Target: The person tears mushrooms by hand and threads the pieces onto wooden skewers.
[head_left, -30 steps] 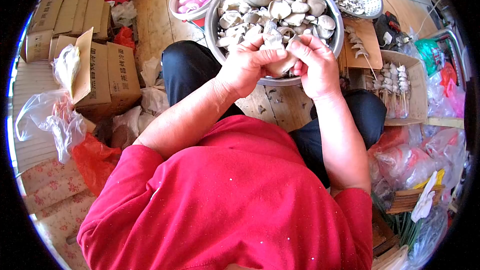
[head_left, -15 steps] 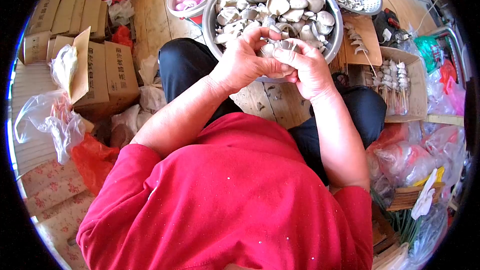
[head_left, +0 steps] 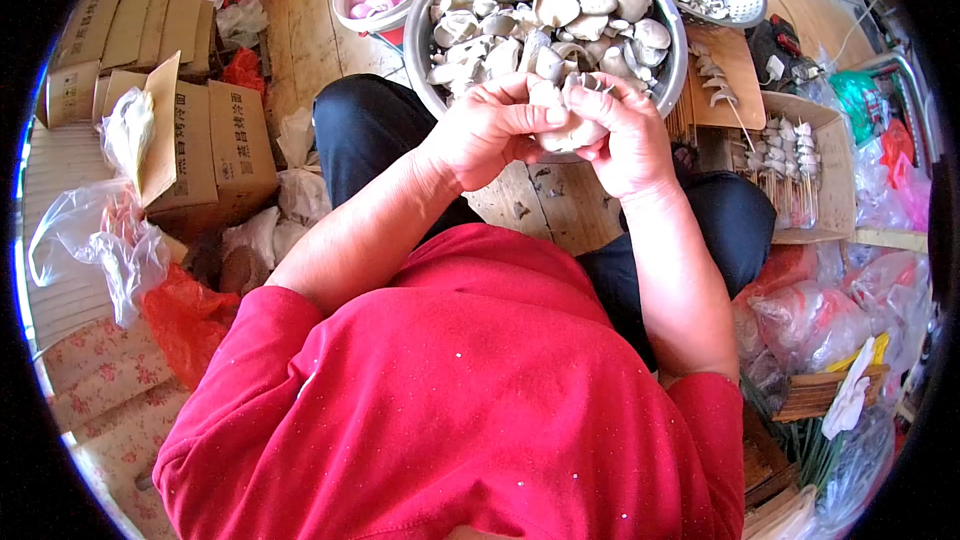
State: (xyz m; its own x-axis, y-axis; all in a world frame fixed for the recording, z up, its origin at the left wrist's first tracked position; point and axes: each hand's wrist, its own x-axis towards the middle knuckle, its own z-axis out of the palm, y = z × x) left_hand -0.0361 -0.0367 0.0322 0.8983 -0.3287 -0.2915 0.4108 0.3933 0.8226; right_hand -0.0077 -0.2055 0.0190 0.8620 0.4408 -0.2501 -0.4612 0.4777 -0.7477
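Between my two hands is a pale grey mushroom piece [head_left: 568,132], held over the near rim of a metal bowl [head_left: 421,70]. My left hand [head_left: 490,130] pinches its left side between thumb and fingers. On the other side, my right hand [head_left: 628,135] grips it with thumb and fingers closed. Fingers hide part of the piece. Many grey mushrooms [head_left: 557,8] fill the bowl just beyond my hands.
A tub of pink pieces [head_left: 350,15] stands left of the bowl, a metal colander [head_left: 745,0] behind right. A cardboard box [head_left: 835,165] of skewers [head_left: 792,165] and a brown board [head_left: 735,75] are at right. Cardboard cartons [head_left: 230,155] stand at left.
My hands have shifted slightly against each other around the mushroom piece, and more of its pale surface shows between them. The bowl and tub sit slightly higher in view than a second ago.
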